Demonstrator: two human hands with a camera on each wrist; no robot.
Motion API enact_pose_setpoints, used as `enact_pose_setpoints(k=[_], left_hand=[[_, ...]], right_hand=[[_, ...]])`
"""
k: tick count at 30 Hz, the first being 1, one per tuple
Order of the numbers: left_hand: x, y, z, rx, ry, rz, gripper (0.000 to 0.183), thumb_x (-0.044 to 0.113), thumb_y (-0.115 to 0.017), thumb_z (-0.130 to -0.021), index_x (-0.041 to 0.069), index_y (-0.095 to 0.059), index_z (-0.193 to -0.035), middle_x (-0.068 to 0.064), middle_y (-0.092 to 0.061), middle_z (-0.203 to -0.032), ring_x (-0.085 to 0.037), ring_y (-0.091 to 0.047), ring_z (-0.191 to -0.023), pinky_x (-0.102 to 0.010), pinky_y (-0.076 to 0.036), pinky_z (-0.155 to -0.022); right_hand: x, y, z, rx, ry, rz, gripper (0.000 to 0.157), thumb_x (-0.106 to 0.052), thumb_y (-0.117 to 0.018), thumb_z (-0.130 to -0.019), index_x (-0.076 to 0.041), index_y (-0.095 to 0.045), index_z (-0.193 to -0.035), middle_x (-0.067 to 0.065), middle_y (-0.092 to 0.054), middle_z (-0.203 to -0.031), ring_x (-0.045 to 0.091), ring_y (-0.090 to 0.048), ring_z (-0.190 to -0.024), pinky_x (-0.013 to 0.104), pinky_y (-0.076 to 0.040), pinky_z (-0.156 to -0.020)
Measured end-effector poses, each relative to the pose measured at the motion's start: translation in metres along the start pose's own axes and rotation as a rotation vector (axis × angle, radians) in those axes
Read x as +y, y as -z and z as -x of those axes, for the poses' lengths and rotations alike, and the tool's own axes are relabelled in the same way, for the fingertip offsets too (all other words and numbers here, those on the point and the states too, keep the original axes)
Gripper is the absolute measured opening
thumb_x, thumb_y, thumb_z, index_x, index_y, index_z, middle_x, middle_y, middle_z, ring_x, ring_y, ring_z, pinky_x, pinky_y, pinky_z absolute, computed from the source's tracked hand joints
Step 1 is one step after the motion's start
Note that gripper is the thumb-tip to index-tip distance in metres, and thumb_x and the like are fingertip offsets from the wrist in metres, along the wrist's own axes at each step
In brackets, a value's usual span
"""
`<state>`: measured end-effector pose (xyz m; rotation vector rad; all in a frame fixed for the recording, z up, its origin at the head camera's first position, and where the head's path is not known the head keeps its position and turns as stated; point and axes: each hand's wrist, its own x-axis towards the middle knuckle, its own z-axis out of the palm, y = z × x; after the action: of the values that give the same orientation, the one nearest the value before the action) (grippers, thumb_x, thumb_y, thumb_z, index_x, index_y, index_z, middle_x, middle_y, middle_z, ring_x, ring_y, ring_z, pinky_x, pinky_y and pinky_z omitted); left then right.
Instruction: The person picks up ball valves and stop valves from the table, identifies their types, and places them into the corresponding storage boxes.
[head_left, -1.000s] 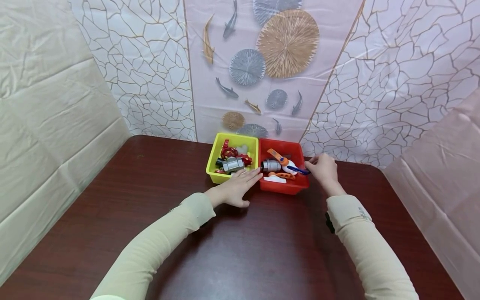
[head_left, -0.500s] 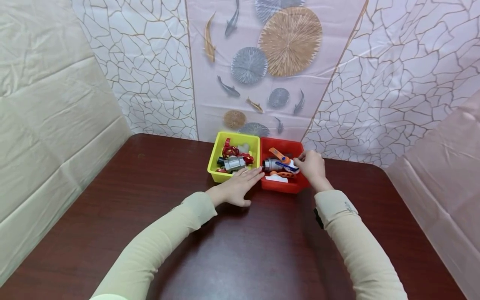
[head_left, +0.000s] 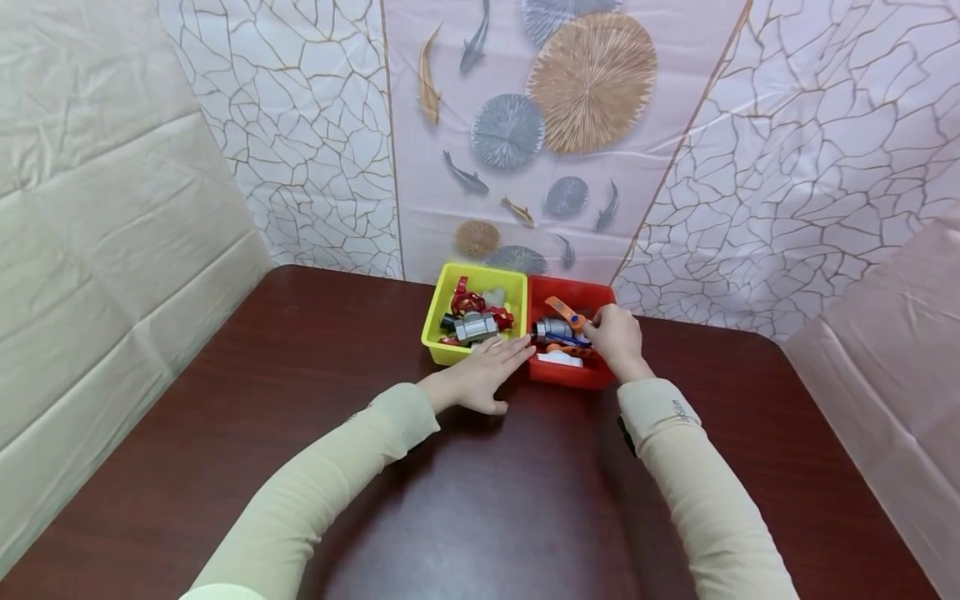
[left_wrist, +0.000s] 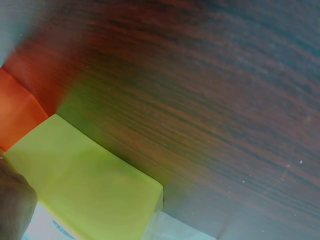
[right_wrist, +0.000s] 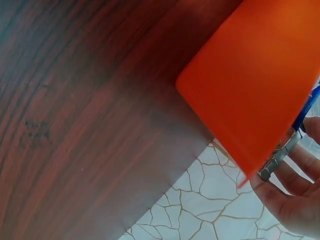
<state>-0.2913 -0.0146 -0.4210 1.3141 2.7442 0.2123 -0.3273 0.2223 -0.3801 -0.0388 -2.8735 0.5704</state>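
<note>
My left hand (head_left: 483,375) lies with straight fingers across the front rim of the yellow bin (head_left: 432,343), its fingertips at the seam with the red bin (head_left: 573,377). Over the red bin's right side, my right hand (head_left: 618,340) reaches in with bent fingers and pinches a valve with a blue lever (head_left: 564,341); in the right wrist view the lever (right_wrist: 306,107) shows beside the thumb, and the red wall hides part of it. Around it lie an orange lever (head_left: 564,312), a grey pipe fitting (head_left: 551,328) and a white piece (head_left: 559,358).
The yellow bin holds red-handled valves (head_left: 467,302), a grey metal fitting (head_left: 476,328) and other small parts. Both bins stand side by side at the back of the dark wooden table (head_left: 480,500), against a patterned backdrop (head_left: 330,167).
My right hand has moved left and into the red bin, taking the blue-levered valve from the right rim down among the other parts. My left hand keeps its place on the bins' rims.
</note>
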Motion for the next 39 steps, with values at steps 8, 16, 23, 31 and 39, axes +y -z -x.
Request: enact_pose_setpoints(k=[8, 16, 23, 31, 39], left_hand=[[0.002, 0.001, -0.002, 0.004, -0.007, -0.007, 0.096, 0.033, -0.069, -0.082, 0.01, -0.009, -0.152, -0.006, -0.001, -0.16, -0.018, -0.005, -0.148, -0.041, -0.001, -0.12], [0.003, 0.001, -0.003, 0.014, -0.019, -0.02, 0.095, 0.034, -0.069, -0.082, 0.009, -0.009, -0.152, -0.008, -0.003, -0.16, -0.02, -0.006, -0.148, -0.041, -0.001, -0.12], [0.003, 0.0, -0.001, 0.022, -0.018, -0.019, 0.095, 0.035, -0.069, -0.082, 0.007, -0.011, -0.152, -0.01, -0.006, -0.16, -0.021, -0.007, -0.148, -0.042, -0.002, -0.12], [0.002, -0.003, -0.001, 0.014, -0.01, -0.015, 0.094, 0.035, -0.068, -0.083, 0.008, -0.01, -0.152, -0.009, -0.005, -0.16, -0.02, -0.006, -0.148, -0.042, -0.001, -0.12], [0.001, 0.0, 0.001, 0.026, -0.008, -0.016, 0.094, 0.036, -0.068, -0.082, 0.007, -0.011, -0.152, -0.01, -0.005, -0.16, -0.021, -0.007, -0.147, -0.042, -0.001, -0.12]], right_hand=[[0.001, -0.013, -0.002, -0.005, 0.023, 0.054, 0.022, -0.017, -0.064, -0.087, 0.004, -0.071, -0.085, 0.021, -0.07, -0.088, 0.035, -0.063, -0.079, 0.046, -0.052, -0.075], [0.004, -0.024, 0.0, -0.067, -0.025, 0.11, 0.03, -0.025, -0.069, -0.086, 0.005, -0.064, -0.084, 0.023, -0.058, -0.088, 0.036, -0.059, -0.085, 0.047, -0.05, -0.076], [0.0, -0.027, -0.001, -0.099, -0.025, 0.101, 0.033, -0.025, -0.069, -0.086, 0.007, -0.065, -0.096, 0.023, -0.066, -0.088, 0.036, -0.064, -0.082, 0.048, -0.052, -0.076], [-0.001, -0.027, 0.0, -0.164, -0.022, 0.118, 0.033, -0.025, -0.067, -0.087, 0.004, -0.062, -0.103, 0.024, -0.067, -0.097, 0.039, -0.064, -0.09, 0.05, -0.051, -0.08], [-0.001, -0.023, 0.001, -0.184, 0.03, 0.095, 0.026, -0.022, -0.064, -0.09, 0.003, -0.063, -0.097, 0.021, -0.067, -0.092, 0.036, -0.063, -0.088, 0.048, -0.05, -0.083]])
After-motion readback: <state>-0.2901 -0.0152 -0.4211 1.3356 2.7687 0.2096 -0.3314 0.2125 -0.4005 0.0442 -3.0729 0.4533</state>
